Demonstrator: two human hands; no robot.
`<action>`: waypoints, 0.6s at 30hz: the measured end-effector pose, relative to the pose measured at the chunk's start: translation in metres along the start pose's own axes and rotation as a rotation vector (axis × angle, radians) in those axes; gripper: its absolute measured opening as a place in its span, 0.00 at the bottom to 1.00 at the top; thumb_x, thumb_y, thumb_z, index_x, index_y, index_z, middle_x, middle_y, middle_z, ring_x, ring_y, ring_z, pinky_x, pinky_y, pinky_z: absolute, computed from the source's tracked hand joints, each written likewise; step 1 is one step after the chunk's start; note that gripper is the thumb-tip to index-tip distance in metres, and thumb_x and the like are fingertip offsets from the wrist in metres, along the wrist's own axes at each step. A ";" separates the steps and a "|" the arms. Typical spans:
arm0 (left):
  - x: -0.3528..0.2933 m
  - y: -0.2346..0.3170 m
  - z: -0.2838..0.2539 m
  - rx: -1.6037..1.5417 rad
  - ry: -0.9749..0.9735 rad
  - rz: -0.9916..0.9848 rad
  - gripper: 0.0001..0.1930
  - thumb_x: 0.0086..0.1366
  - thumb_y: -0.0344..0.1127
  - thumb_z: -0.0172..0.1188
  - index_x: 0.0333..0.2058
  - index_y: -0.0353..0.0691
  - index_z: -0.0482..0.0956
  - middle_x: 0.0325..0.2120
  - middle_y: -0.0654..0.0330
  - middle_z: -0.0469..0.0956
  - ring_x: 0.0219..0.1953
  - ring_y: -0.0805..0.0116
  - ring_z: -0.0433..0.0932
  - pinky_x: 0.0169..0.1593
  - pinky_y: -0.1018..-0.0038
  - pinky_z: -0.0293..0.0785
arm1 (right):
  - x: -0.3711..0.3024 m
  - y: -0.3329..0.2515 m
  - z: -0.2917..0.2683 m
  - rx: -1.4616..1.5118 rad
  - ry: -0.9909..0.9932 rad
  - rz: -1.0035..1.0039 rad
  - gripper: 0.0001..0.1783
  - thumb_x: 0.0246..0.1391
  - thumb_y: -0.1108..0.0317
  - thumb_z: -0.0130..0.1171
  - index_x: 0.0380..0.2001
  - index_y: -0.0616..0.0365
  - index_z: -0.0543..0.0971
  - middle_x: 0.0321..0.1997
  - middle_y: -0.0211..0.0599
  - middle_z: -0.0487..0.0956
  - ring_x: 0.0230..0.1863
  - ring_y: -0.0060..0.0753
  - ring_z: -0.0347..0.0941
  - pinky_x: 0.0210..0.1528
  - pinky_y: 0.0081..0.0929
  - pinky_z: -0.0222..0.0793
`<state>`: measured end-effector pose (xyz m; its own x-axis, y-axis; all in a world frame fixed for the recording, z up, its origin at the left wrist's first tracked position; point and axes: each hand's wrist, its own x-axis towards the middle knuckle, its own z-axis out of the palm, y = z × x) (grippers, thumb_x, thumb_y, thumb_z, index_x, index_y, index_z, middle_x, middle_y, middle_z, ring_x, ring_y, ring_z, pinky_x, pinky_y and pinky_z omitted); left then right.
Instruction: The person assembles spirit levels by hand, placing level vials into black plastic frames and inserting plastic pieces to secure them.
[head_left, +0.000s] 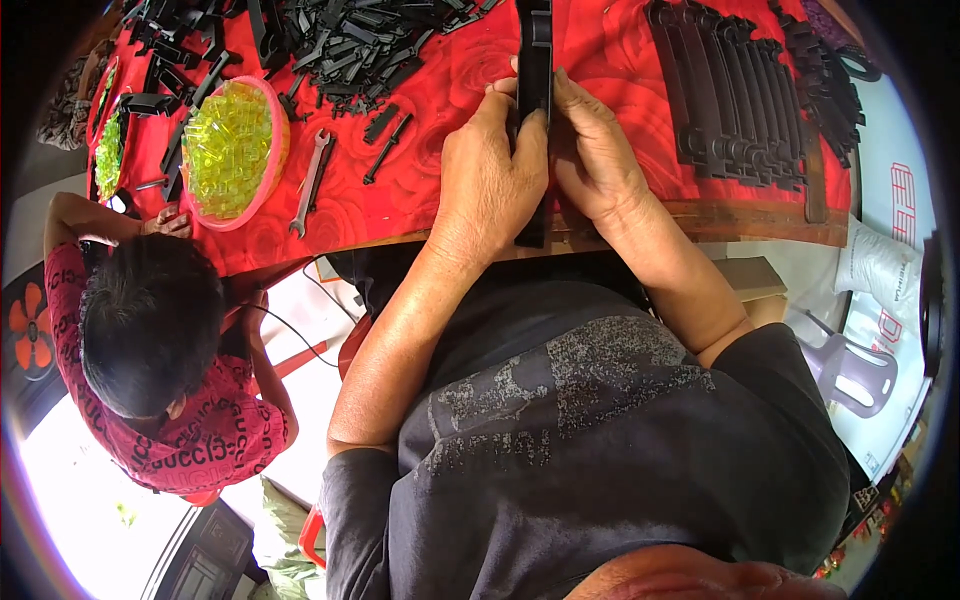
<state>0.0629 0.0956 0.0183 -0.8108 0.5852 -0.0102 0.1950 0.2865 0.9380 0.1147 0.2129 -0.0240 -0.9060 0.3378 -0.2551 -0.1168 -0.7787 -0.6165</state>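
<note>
A long black plastic strip [535, 70] stands lengthwise between my hands over the table's near edge. My left hand [495, 175] grips it from the left, with the thumb on its face. From the right, my right hand [597, 150] closes on the same strip, its fingertips partly hidden behind it. Left of my left hand lie a thin black rod [388, 150] and a short black piece [380, 124]. Beyond them is a heap of small black plastic parts [355, 50].
A red rose-patterned cloth [440, 75] covers the table. Similar black strips [725, 100] lie in a row at right. Left are a metal wrench [312, 185], a pink-rimmed basket [283, 150] of clear yellow-green pieces, and another person [150, 330] at the table.
</note>
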 end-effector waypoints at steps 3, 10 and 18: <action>-0.006 -0.004 0.000 0.022 -0.023 -0.013 0.12 0.65 0.34 0.57 0.39 0.29 0.76 0.23 0.42 0.79 0.30 0.42 0.82 0.34 0.55 0.75 | 0.002 -0.001 -0.003 0.013 -0.064 0.005 0.21 0.68 0.53 0.52 0.46 0.60 0.81 0.45 0.38 0.84 0.48 0.30 0.80 0.55 0.27 0.75; -0.008 -0.006 0.001 0.115 -0.037 -0.022 0.13 0.66 0.35 0.57 0.39 0.28 0.75 0.21 0.45 0.78 0.27 0.55 0.78 0.32 0.61 0.73 | 0.000 0.000 -0.001 0.003 -0.048 -0.003 0.21 0.69 0.53 0.51 0.46 0.61 0.81 0.45 0.40 0.84 0.47 0.31 0.80 0.54 0.29 0.76; -0.003 -0.001 -0.003 0.108 0.017 0.005 0.11 0.68 0.35 0.54 0.42 0.32 0.76 0.22 0.45 0.80 0.27 0.45 0.82 0.29 0.57 0.74 | -0.006 0.006 0.003 -0.076 -0.025 -0.075 0.16 0.69 0.60 0.53 0.48 0.61 0.81 0.45 0.38 0.84 0.47 0.28 0.80 0.53 0.27 0.77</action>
<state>0.0634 0.0913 0.0187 -0.8187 0.5743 0.0006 0.2564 0.3646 0.8952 0.1185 0.2045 -0.0242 -0.9059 0.3797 -0.1874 -0.1546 -0.7086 -0.6885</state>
